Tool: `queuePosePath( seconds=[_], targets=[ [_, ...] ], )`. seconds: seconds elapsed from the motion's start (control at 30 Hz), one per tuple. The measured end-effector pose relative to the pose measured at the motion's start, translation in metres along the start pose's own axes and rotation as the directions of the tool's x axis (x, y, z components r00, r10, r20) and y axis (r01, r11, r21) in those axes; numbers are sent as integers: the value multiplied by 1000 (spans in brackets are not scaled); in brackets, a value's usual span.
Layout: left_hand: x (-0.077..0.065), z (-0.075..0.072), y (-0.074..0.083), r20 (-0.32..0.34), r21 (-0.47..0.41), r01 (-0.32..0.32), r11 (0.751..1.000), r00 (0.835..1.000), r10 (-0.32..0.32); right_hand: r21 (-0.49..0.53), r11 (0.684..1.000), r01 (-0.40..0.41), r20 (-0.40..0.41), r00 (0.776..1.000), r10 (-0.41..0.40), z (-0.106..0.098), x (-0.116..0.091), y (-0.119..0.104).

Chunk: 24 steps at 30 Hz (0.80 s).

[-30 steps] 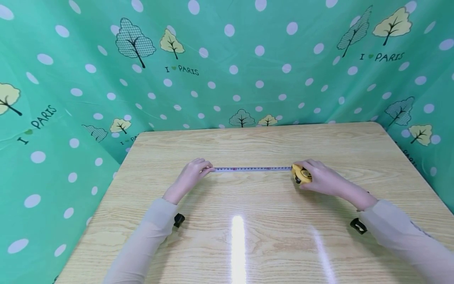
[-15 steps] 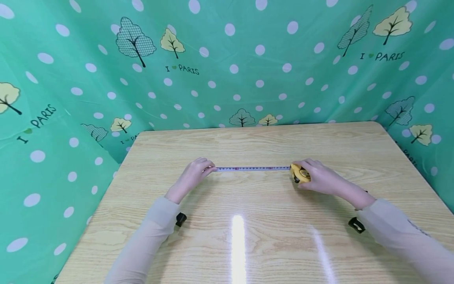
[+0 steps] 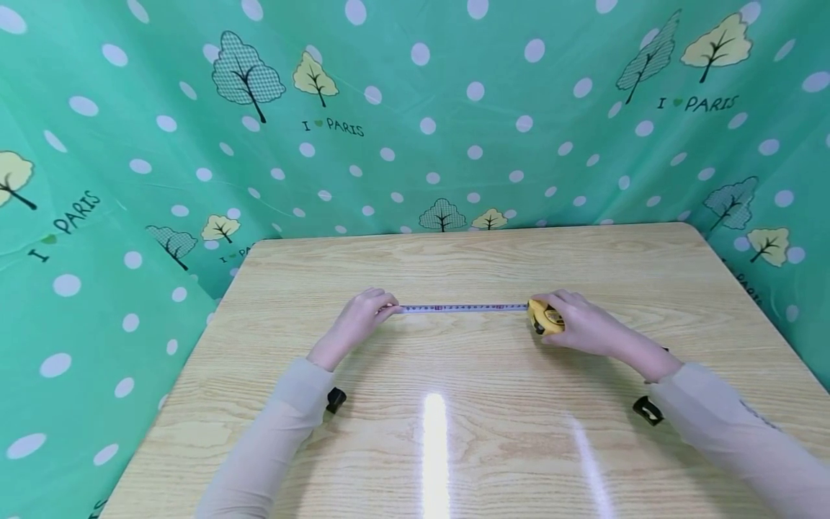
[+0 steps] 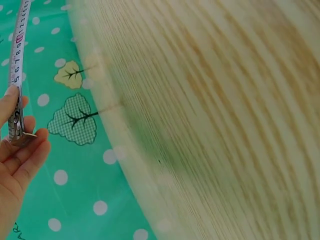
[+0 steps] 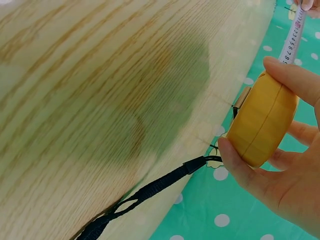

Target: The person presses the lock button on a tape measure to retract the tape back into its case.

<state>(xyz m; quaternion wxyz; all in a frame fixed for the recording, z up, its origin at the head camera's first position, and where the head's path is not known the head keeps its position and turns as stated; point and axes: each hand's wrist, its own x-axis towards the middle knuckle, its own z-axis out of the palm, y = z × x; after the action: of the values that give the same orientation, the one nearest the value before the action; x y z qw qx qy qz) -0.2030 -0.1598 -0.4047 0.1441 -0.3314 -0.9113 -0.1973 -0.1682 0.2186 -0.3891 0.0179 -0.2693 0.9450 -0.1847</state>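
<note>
Head view: tape's point(image 3: 463, 308) end hidden in pinching left hand point(image 3: 359, 321), yellow case point(image 3: 543, 318) half-covered by gripping right hand point(image 3: 583, 324).

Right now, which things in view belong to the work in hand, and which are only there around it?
In use:
- yellow tape measure case, gripped by the right hand
- pulled-out tape blade, its end pinched by the left hand

Only around:
- wooden table
- green dotted cloth backdrop
- black wrist strap
</note>
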Motion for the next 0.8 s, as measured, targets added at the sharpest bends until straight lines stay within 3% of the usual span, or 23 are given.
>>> queuePosePath(
  seconds=[0.8],
  targets=[
    [5, 7, 7, -4, -21, -30, 999, 1000, 30, -19, 1000, 14, -1, 1000, -14, 1, 7, -9]
  ],
)
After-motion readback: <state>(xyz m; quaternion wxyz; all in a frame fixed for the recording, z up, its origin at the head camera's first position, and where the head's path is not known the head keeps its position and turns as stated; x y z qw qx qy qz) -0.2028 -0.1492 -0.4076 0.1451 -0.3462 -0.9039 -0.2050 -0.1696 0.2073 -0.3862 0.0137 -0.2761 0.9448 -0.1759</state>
